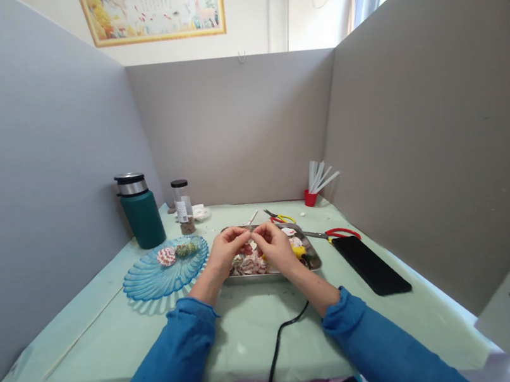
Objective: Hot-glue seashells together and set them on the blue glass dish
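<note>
The left hand (226,251) and right hand (275,250) pinch a small piece (251,235), mostly hidden, above the metal tray (253,278); probably it is light and fragile, best held gently by its edges.

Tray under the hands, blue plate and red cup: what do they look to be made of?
Tray: probably metal, by its smooth silvery-grey rim with bright highlights.
Blue plate: glass or clear plastic, I can't tell which; glossy and see-through, its ribs throwing a pale patterned shadow.
Red cup: likely plastic, going by its even, opaque colour.
</note>
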A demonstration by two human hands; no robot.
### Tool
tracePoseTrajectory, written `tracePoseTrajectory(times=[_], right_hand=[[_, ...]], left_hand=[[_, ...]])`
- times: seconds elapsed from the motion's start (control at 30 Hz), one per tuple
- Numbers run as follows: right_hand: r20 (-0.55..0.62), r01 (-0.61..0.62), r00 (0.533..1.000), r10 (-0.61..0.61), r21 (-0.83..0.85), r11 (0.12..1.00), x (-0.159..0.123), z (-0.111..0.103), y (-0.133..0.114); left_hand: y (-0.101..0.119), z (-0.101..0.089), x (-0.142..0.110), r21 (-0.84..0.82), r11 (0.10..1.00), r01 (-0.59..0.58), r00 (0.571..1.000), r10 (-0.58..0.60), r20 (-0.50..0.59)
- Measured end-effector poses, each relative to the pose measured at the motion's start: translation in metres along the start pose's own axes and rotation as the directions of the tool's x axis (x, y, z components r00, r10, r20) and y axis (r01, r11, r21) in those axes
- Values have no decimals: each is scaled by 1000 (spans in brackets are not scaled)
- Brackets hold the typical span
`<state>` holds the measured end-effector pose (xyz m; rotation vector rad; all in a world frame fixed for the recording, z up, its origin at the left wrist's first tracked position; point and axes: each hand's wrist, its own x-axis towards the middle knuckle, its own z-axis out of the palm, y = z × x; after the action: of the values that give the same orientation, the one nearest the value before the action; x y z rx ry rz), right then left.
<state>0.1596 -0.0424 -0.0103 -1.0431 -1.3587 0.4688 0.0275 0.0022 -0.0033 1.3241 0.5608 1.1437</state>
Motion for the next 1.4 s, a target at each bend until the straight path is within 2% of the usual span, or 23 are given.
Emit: tracePoseTrajectory(times=[0.77, 1.0, 1.4], right_hand=[[23, -6, 1000, 5, 28, 1000, 0, 0, 0], [-3, 18, 1000, -18, 43, 999, 0, 1, 3], [3, 56, 998, -56, -6, 998, 0, 0, 0]], left_hand=[[0, 0, 1, 5, 1000, 5, 1000, -5, -6], [2, 2, 0, -66, 997, 26, 1000, -25, 16], [-6, -1, 4, -79, 996, -32, 998, 36, 48]])
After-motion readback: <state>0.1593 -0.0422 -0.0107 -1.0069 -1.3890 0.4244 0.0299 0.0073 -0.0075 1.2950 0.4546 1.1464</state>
